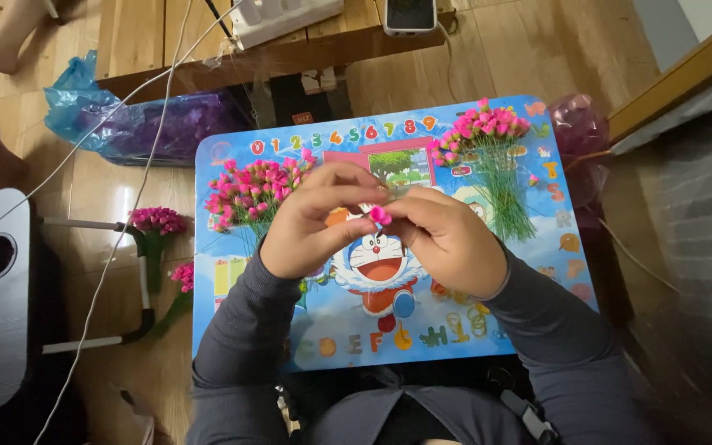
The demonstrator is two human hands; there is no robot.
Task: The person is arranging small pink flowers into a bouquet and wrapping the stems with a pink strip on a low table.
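Pink and small, a flower bud [380,215] is pinched between the fingertips of both hands, which are brought together over the middle of a low blue table [537,272]. The bud is gripped by the left hand [316,221] from the left, with its fingers curled narrowly round it, and by the right hand [445,233] from the right, its thumb and forefinger closed on the same piece. Whether a stem is attached to the bud cannot be told, since the part below is hidden by the fingers. Grey sleeves [232,330] are worn on both arms.

Just behind the left hand, a bundle of pink-headed flowers [253,191] on green stems is laid on the table. A second bundle [488,136] is spread at the table's far right corner, its stems fanned toward the near edge. The tabletop is printed with a cartoon figure and coloured symbols.

Off the table to the left, two smaller pink bunches [158,222] are seen on the wooden floor [109,198], near a white tubular frame [143,280]. Farther back, a blue plastic bag [84,107] with purple contents is lying beside a wooden bench [150,37], on which a white power strip [286,18] and a phone [410,16] are placed.
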